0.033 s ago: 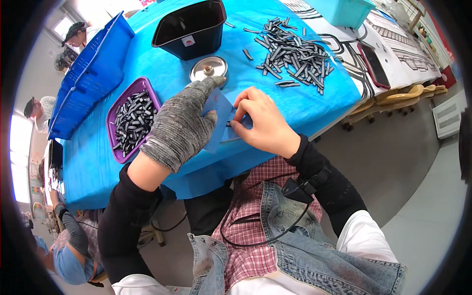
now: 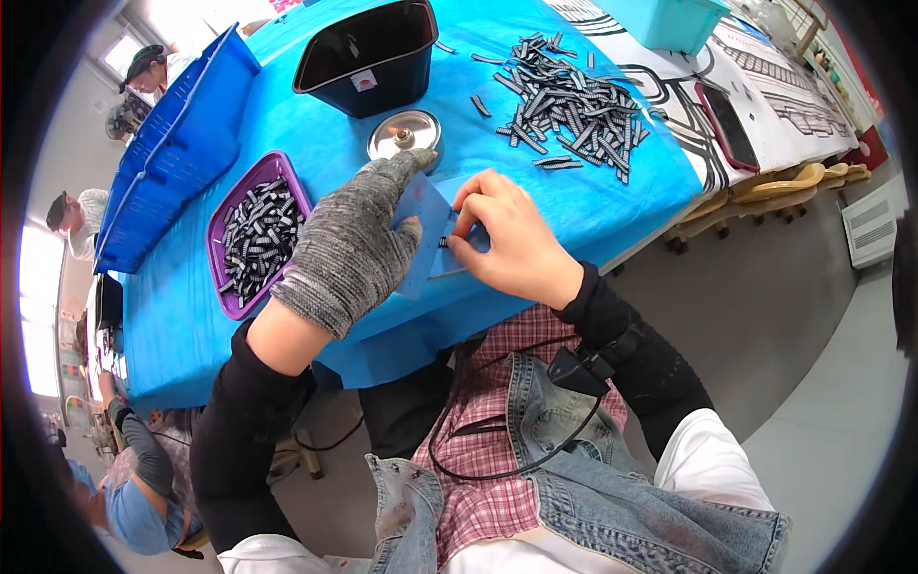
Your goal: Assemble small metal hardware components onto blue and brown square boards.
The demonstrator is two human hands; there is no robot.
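My left hand (image 2: 349, 249) wears a grey knitted fingerless glove. A blue sheet (image 2: 413, 273) stands folded up between its thumb and fingers. My bare right hand (image 2: 516, 234) is beside it at the table edge, thumb and index finger pinched together. A small black-and-white striped ribbon piece (image 2: 444, 242) shows at those fingertips, mostly hidden. Just beyond my left fingertips sits a round silver burner (image 2: 405, 132) with a small orange glow at its wick. Cut striped strips (image 2: 574, 105) lie piled to the right. Short folded pieces fill a purple tray (image 2: 222, 287) on the left.
Behind the burner stands a black bin (image 2: 373, 91). A long blue crate (image 2: 177, 143) lines the table's left side. Right of the blue table cover (image 2: 650, 206) lie a phone (image 2: 727, 129) and a turquoise box (image 2: 669, 24). Other people are at the left.
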